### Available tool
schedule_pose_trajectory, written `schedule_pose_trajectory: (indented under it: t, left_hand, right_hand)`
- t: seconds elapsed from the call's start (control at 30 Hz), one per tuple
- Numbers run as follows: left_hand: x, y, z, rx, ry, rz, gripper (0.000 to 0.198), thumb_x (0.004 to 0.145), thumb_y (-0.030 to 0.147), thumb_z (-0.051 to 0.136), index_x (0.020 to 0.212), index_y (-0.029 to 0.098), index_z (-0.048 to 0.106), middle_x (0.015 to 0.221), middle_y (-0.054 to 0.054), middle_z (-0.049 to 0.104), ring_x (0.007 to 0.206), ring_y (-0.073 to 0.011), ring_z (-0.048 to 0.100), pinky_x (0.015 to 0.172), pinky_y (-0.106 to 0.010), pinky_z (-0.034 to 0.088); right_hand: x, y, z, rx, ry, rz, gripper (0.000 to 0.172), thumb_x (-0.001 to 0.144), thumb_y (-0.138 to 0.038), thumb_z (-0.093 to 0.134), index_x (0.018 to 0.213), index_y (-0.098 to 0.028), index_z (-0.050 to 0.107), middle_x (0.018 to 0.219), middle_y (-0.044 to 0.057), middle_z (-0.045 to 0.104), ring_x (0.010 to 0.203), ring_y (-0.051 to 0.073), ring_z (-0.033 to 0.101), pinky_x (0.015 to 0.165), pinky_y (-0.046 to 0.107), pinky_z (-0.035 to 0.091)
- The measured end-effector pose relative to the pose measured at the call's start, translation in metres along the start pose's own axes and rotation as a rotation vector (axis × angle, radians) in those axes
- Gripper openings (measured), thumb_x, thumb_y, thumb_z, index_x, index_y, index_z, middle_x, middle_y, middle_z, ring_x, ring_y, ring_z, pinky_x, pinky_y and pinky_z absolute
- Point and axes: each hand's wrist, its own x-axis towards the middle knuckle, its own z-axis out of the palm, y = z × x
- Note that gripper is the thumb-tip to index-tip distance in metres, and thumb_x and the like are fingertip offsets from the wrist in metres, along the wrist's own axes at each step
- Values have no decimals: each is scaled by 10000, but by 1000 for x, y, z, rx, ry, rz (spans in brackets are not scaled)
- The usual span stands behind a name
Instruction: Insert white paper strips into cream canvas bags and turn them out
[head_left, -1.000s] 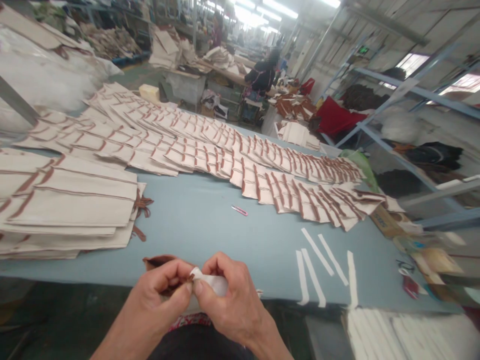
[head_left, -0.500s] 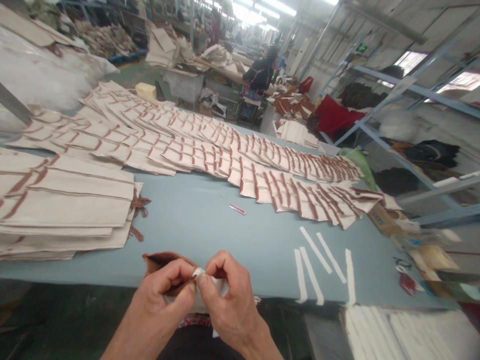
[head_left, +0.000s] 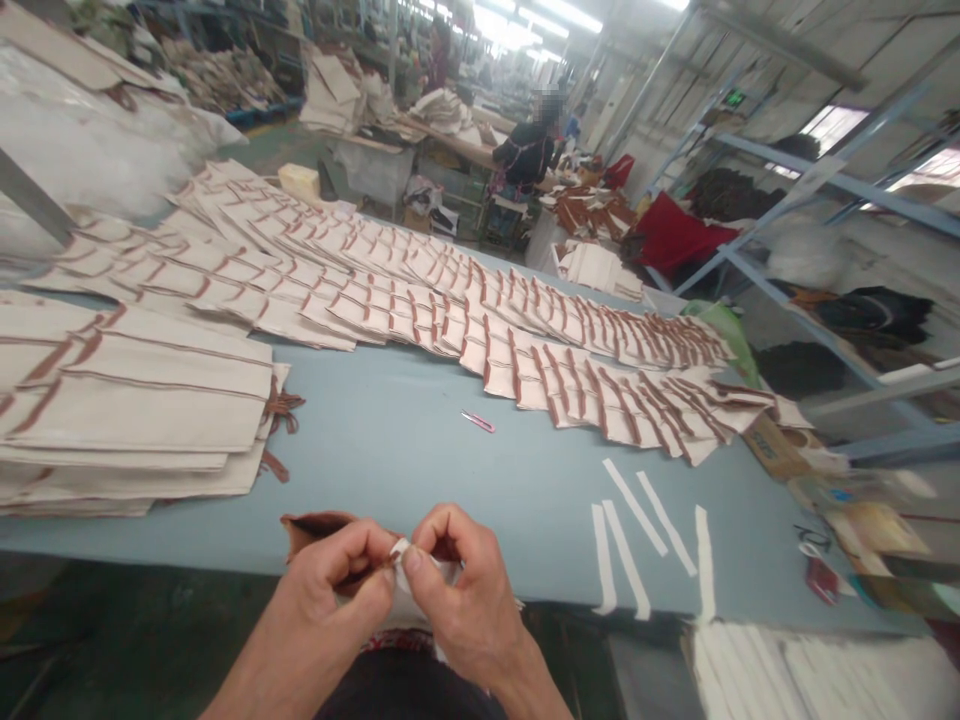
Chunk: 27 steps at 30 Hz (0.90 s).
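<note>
Little moved in the last second: right thumb has closed up toward the left fingertips, so less of the white strip [head_left: 400, 549] shows between the hands. My read: same fiddly spot still being worked at the edge, strip not let go. Left hand [head_left: 337, 580] is pinched, thumb to forefinger, on the brown-edged fabric piece [head_left: 304, 533]; right hand [head_left: 469, 590] has thumb and forefinger clamped on the strip, just beside the left fingertips. Piece sits at the near edge of the blue-green table [head_left: 375, 430], brown mouth gaping left of the hands, the rest mostly hidden by them; can't tell how strip and fabric join. On the table: small pink-handled tool [head_left: 478, 421], thread snips by the look, well apart from the hands; loose white strips [head_left: 602, 555] to the right, lying roughly side by side; stack of cream panels [head_left: 165, 400] at left with brown strap ends [head_left: 283, 410] poking out; two long fanned rows of cream panels [head_left: 450, 325] with brown edging across the back. Room: blue metal rack [head_left: 900, 203] at right, red cloth [head_left: 679, 235] by it, a co-worker [head_left: 525, 150] behind, strip lights [head_left: 562, 15] overhead, far end blurred
</note>
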Motion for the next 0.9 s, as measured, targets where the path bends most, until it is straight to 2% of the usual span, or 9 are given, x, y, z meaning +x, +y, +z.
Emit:
schedule_pose_trajectory:
  t: [0.13, 0.2, 0.4, 0.5, 0.6, 0.7, 0.8, 0.87, 0.9]
  left_hand:
    - [-1, 1, 2, 44, 4, 34, 218, 806, 385, 682, 674, 218, 730, 643, 31, 713, 613, -175, 628, 597, -237, 484]
    - [-2, 2, 4, 53, 31, 54, 197, 798, 361, 662, 671, 226, 730, 634, 38, 701, 616, -170, 624, 602, -229, 499]
    - [5, -9, 11, 96, 82, 139, 185, 839, 365, 637, 712, 242, 689, 648, 45, 658, 613, -170, 616, 577, -223, 496]
    - [8, -10, 11, 117, 30, 140, 130, 807, 309, 607, 705, 240, 646, 653, 56, 599, 616, -157, 540, 595, -237, 444]
    - [11, 0, 6, 32, -62, 48, 103, 788, 312, 614, 713, 242, 618, 673, 58, 578, 649, -165, 525, 627, -249, 443]
    - [16, 17, -4, -36, -138, -3, 153, 789, 356, 675, 718, 221, 680, 688, 40, 604, 667, -172, 541, 642, -249, 449]
    - [26, 33, -19, -38, -182, 9, 201, 812, 390, 728, 768, 201, 778, 731, 13, 676, 692, -175, 567, 631, -231, 432]
    - [34, 40, -28, -7, -234, 59, 202, 843, 390, 736, 785, 207, 798, 784, 2, 719, 711, -176, 589, 623, -213, 436]
    - [37, 43, -32, 24, -265, 94, 204, 861, 385, 731, 781, 211, 800, 809, -2, 735, 721, -177, 603, 625, -207, 446]
  right_hand:
    - [4, -1, 0, 168, -128, 118, 311, 924, -521, 649, 832, -257, 512, 738, -58, 486, 680, 153, 433, 644, 284, 382]
    - [4, 1, 3, 202, -150, 140, 321, 929, -544, 642, 873, -262, 497, 761, -63, 467, 686, 154, 430, 645, 281, 383]
    - [3, 8, 24, 188, -8, 93, 232, 1047, -482, 501, 960, -267, 504, 830, -33, 525, 799, 197, 526, 733, 297, 466]
    - [8, 9, 32, 229, 40, 122, 256, 1069, -481, 449, 923, -272, 476, 817, -29, 488, 781, 196, 502, 680, 287, 456]
    - [17, 9, 33, 216, 64, 121, 289, 1075, -495, 449, 893, -271, 470, 803, -37, 458, 761, 185, 478, 672, 285, 432]
    - [30, 9, 22, 187, 5, 83, 312, 1051, -522, 554, 888, -258, 529, 757, -53, 500, 699, 164, 483, 656, 277, 424]
    - [44, 5, -2, 161, -48, 36, 274, 1011, -482, 662, 900, -237, 612, 690, -54, 595, 603, 149, 500, 585, 271, 390]
    - [51, -6, -23, 150, -14, -24, 259, 1031, -474, 654, 968, -223, 663, 754, -15, 703, 657, 166, 588, 645, 282, 455]
    - [53, -14, -32, 141, 2, -76, 266, 1050, -477, 636, 1026, -217, 687, 836, 16, 761, 743, 185, 655, 731, 299, 511]
